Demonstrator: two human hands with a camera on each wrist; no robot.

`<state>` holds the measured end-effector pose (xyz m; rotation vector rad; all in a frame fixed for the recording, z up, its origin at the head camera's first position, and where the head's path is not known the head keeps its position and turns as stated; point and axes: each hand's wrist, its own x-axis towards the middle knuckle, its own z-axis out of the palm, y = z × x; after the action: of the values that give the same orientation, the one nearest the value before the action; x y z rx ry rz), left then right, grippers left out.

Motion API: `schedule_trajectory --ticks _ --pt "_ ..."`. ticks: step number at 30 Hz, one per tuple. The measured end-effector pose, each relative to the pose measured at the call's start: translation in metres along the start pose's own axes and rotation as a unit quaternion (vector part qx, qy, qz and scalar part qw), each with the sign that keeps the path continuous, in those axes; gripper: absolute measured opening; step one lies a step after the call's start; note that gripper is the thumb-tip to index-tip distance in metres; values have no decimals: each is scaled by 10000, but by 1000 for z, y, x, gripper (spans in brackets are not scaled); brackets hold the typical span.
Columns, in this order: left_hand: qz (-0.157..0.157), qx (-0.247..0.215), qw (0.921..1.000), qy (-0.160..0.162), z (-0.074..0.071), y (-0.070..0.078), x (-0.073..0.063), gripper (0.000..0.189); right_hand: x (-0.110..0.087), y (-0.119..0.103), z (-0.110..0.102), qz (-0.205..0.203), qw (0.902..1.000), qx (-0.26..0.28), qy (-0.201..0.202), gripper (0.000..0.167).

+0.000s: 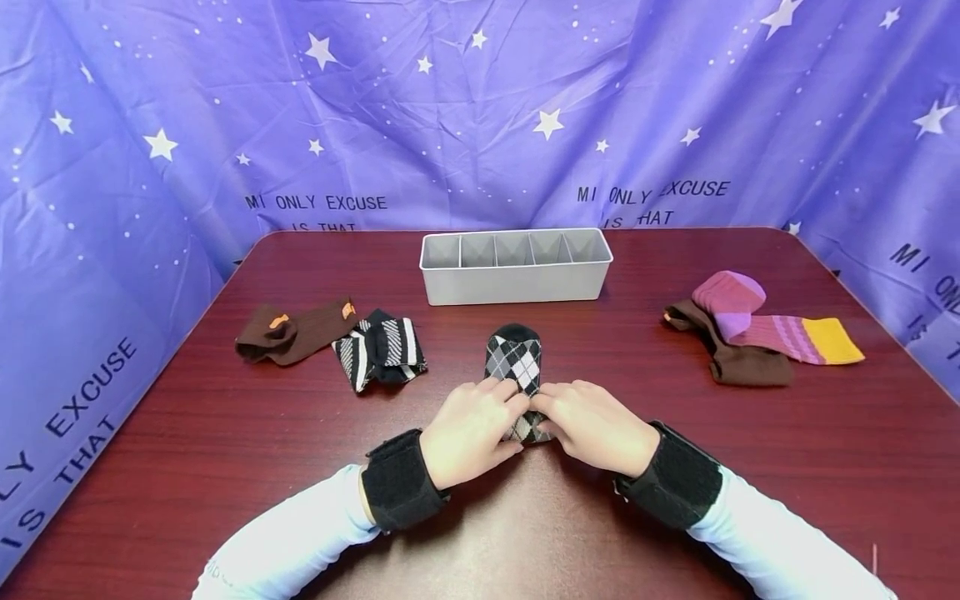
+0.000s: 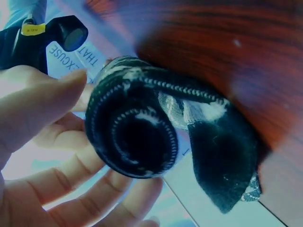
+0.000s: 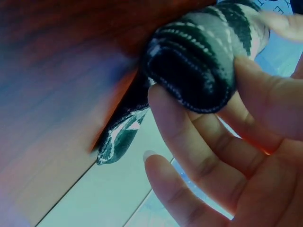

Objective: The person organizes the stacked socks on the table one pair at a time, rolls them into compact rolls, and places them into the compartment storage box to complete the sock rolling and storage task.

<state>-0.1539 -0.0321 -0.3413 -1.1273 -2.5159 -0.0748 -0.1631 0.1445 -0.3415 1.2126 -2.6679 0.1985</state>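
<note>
Gripping part-rolled argyle sock (image 1: 521,362) (curtain (image 1: 450,125): "ONLY EXCUSE")

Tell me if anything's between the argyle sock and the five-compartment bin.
Nothing visible: only bare tabletop lies between the argyle sock and the five-compartment bin beyond it. Your left hand and right hand are at the sock's near end.

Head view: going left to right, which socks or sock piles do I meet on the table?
Brown sock, black-and-white striped sock, argyle sock, pile of brown and pink-and-yellow socks.
</note>
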Motion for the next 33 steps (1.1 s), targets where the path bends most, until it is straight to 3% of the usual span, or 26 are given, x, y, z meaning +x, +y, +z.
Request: schedule_trajectory --ticks 5,14,20,23,25,28,33 --pt "-87 95 9994 -318 1 -2 -1 38 6 2 2 -23 9999 94 43 12" --pt "120 18 9993 -364 4 -7 0 9 7 1 -1 114 9993 -5 366 20" --pt "28 -417 9917 -1216 1 -9 0 6 4 -3 -7 130 9994 81 301 10" --pt "-261 -702 9831 -1671 1 -10 1 11 3 -3 -7 76 9998 115 155 17" --pt "-485 -805 9797 -1771 1 -12 1 15 3 -2 -6 66 9999 67 95 23" --pt "-739 -789 9815 -1583 2 -13 1 19 4 -1 -3 49 9999 76 103 28" --pt "-571 -387 9962 -526 3 -14 2 19 5 0 1 6 9996 40 277 22"
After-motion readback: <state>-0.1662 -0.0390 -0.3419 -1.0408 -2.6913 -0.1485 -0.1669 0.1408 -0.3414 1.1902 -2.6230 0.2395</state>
